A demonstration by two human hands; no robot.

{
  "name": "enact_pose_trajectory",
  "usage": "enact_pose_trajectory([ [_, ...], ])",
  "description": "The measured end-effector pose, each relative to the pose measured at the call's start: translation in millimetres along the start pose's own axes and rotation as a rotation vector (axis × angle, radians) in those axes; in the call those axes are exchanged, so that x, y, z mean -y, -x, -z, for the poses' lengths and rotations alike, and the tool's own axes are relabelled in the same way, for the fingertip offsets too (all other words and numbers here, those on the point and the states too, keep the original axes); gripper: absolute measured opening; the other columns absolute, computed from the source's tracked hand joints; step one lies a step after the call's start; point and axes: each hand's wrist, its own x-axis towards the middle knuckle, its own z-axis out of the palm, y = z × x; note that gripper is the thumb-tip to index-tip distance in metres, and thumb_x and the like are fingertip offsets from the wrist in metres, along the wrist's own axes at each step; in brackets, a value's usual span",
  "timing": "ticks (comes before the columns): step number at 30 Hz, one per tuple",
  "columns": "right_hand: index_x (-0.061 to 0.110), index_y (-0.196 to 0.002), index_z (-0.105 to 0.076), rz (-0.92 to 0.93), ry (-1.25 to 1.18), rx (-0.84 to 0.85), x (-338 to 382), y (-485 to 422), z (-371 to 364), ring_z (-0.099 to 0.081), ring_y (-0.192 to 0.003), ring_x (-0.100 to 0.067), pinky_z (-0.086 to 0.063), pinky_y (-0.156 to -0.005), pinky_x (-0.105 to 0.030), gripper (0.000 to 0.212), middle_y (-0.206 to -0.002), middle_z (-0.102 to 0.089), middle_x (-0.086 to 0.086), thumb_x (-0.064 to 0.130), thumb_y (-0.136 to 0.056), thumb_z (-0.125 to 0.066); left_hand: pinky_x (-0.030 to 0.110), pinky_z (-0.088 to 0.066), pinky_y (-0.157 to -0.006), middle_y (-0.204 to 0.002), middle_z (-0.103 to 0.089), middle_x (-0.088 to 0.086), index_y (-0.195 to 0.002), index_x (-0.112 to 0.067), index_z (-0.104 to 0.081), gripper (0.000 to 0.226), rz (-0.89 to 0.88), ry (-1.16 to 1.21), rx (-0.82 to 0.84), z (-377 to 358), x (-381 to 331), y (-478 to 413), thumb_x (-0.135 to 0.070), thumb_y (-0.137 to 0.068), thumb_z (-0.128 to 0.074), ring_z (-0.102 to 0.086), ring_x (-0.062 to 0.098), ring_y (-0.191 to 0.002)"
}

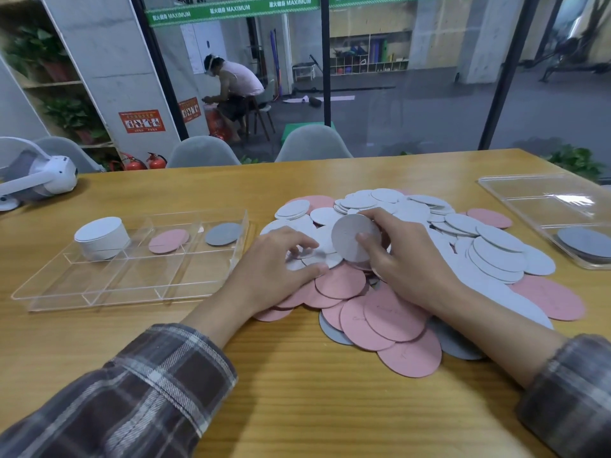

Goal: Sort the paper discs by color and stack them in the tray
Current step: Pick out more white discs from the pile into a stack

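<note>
A big loose pile of white, pink and grey paper discs (406, 282) covers the middle-right of the wooden table. My right hand (401, 259) holds a small stack of white discs (348, 238) tilted upright above the pile. My left hand (281, 262) rests palm down on the pile's left edge, its fingertips on flat white discs (317, 259). Left of the pile stands a clear divided tray (109, 285). Its back compartments hold a tall white stack (101, 238), a pink disc (168, 241) and a grey disc (223, 233).
A second clear tray (542, 206) lies at the far right with grey discs (587, 242) in its near end. A white headset (36, 176) sits at the table's back left. Grey chairs (312, 143) stand behind the table, in front of a glass wall.
</note>
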Motion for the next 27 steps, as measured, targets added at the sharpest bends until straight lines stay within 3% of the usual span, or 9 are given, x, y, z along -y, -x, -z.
enact_pose_trajectory([
  [5, 0.018, -0.117, -0.064, -0.012, 0.034, -0.016, -5.0, -1.4, 1.7, -0.053, -0.075, -0.004, -0.037, -0.068, -0.008, 0.020, -0.079, -0.055, 0.025, 0.020, -0.099, -0.058, 0.022, -0.047, -0.081, -0.105, -0.064, -0.016, -0.109, -0.030, -0.078, 0.036, -0.040, -0.038, 0.039, -1.2, 5.6, -0.7, -0.055, -0.082, -0.080, -0.062, 0.005, -0.093],
  [10, 0.019, -0.115, -0.064, -0.018, 0.042, -0.017, -6.5, -1.4, 1.0, -0.053, -0.074, 0.005, -0.036, -0.067, -0.009, 0.017, -0.078, -0.056, 0.024, 0.019, -0.098, -0.058, 0.040, -0.055, -0.080, -0.099, -0.066, -0.013, -0.099, -0.024, -0.081, 0.029, -0.209, -0.086, 0.012, -4.3, 1.4, -0.4, -0.049, -0.093, -0.068, -0.062, 0.009, -0.094],
  [13, 0.019, -0.115, -0.064, -0.026, 0.050, -0.018, -8.0, -1.8, 1.8, -0.052, -0.073, 0.004, -0.036, -0.066, -0.009, 0.018, -0.078, -0.056, 0.022, 0.020, -0.098, -0.058, 0.038, -0.055, -0.074, -0.097, -0.066, -0.010, -0.098, -0.020, -0.081, 0.026, -0.273, -0.103, -0.005, -1.0, -0.6, 0.7, -0.041, -0.095, -0.065, -0.060, 0.008, -0.089],
  [17, 0.018, -0.114, -0.064, -0.027, 0.049, -0.015, -8.0, -1.5, 2.8, -0.054, -0.073, -0.001, -0.038, -0.065, -0.015, 0.017, -0.080, -0.062, 0.012, 0.019, -0.098, -0.058, 0.017, -0.045, -0.070, -0.091, -0.068, -0.010, -0.087, -0.020, -0.081, 0.006, -0.284, -0.011, 0.002, 3.5, -8.0, 6.0, -0.026, -0.090, -0.079, -0.061, 0.005, -0.079],
  [21, 0.019, -0.113, -0.064, -0.023, 0.038, -0.016, -7.2, -0.5, 2.8, -0.054, -0.073, 0.000, -0.039, -0.065, -0.013, 0.016, -0.077, -0.060, 0.015, 0.019, -0.098, -0.058, 0.024, -0.050, -0.072, -0.084, -0.070, -0.011, -0.080, -0.020, -0.079, 0.009, -0.258, 0.065, 0.130, 3.1, -17.4, 10.8, -0.013, -0.082, -0.083, -0.065, 0.012, -0.082],
  [24, 0.019, -0.112, -0.064, -0.019, 0.039, -0.020, -8.4, -0.8, 2.4, -0.054, -0.073, 0.001, -0.038, -0.064, -0.013, 0.016, -0.076, -0.058, 0.019, 0.018, -0.098, -0.058, 0.015, -0.045, -0.074, -0.087, -0.069, -0.013, -0.085, -0.021, -0.079, 0.005, -0.212, 0.068, 0.097, 3.4, -15.6, 8.8, -0.024, -0.088, -0.081, -0.065, 0.009, -0.086],
  [27, 0.020, -0.117, -0.064, -0.014, 0.045, -0.024, -9.2, -0.6, 1.7, -0.053, -0.072, 0.004, -0.036, -0.064, -0.010, 0.020, -0.076, -0.056, 0.022, 0.019, -0.098, -0.058, 0.018, -0.046, -0.083, -0.099, -0.068, -0.016, -0.104, -0.028, -0.076, 0.027, -0.108, -0.015, 0.105, 2.4, -5.5, 6.1, -0.049, -0.086, -0.079, -0.063, 0.004, -0.096],
])
